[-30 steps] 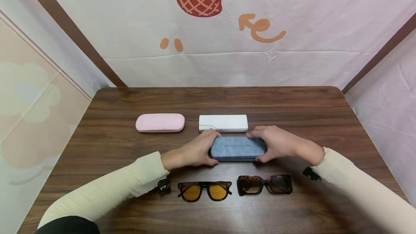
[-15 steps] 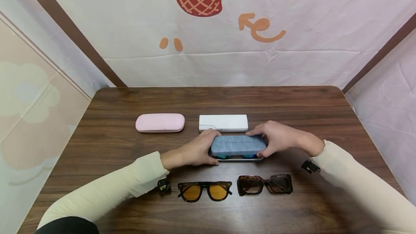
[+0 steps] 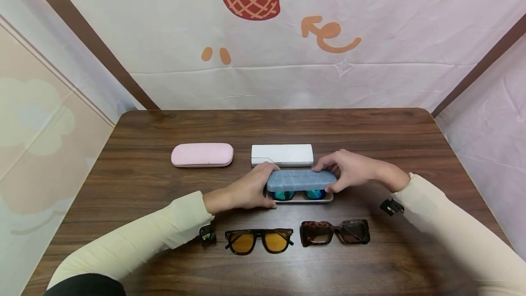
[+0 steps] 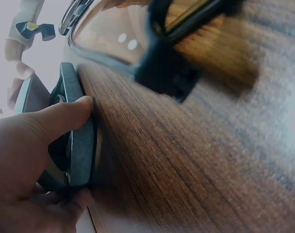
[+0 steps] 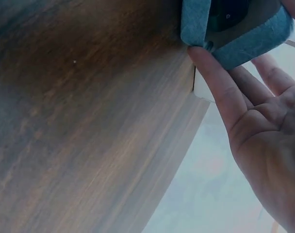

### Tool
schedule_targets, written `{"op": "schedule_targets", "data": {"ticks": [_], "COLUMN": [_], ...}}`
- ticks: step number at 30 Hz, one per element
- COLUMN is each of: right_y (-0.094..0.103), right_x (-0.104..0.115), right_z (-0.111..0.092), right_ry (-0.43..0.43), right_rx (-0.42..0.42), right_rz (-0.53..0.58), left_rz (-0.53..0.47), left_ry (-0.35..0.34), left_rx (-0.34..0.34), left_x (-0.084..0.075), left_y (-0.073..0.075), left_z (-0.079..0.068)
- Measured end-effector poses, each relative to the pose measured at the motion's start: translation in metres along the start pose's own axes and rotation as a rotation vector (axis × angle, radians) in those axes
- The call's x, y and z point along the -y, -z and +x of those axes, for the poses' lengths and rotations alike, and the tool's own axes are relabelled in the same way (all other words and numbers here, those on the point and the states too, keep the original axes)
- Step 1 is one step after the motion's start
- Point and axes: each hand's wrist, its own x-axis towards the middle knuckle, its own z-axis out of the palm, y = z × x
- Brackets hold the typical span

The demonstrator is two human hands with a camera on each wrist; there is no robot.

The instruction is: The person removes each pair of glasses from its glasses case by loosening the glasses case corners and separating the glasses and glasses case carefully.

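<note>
Head view, blue case: on the bench [image 3: 135,168], directly between the left hand [image 3: 250,189] and the right hand [image 3: 351,171]; blue case [image 3: 302,185] touched by both, neither being nearer.
Head view, long axis: runs crosswise from hand to hand, one end at each.
Head view, lid: lid [image 3: 297,178] tilted, its person-side edge raised off the base [image 3: 303,202]; far side judged to be the hinge.
Head view, mirrored sunglasses: mirrored sunglasses [image 3: 284,195] in the base, between the hands, blue-green lenses partly covered.
Head view, white case: white case [image 3: 281,153] just beyond the hands.
Head view, pink case: pink case [image 3: 202,155] beyond the left hand, to its left.
Head view, person's side of the hands: yellow-lensed sunglasses [image 3: 276,242] and, to their right, tortoiseshell sunglasses [image 3: 337,230].
Left wrist view, left hand: grips the case's left end, thumb against the base; fingers partly hidden.
Right wrist view, right hand: pinches the lid's right end, one fingertip at the corner where lid and base meet; thumb cropped.
Right wrist view, finding: in my judgement, the lid swings about the long axis, right hand governing the gap, left steadying the base.
</note>
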Motion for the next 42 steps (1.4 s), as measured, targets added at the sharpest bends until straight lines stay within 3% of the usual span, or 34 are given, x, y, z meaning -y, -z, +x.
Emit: {"op": "schedule_targets", "data": {"ticks": [15, 27, 34, 42], "right_y": [0.005, 0.006, 0.005, 0.005], "right_x": [-0.018, -0.025, -0.026, -0.025], "right_z": [0.001, -0.002, -0.003, -0.003], "right_ry": [0.015, -0.006, -0.008, -0.012], "right_rx": [-0.031, -0.009, -0.007, -0.012], "right_rz": [0.061, 0.153, 0.173, 0.18], "left_rz": [-0.079, -0.104, -0.121, -0.158], "left_ry": [0.081, 0.045, 0.028, 0.048], "left_rx": [-0.013, 0.002, 0.048, 0.062], "left_x": [0.001, 0.003, 0.003, 0.001], "left_y": [0.0, 0.003, 0.007, 0.01], "left_z": [-0.001, -0.003, -0.004, -0.005]}}
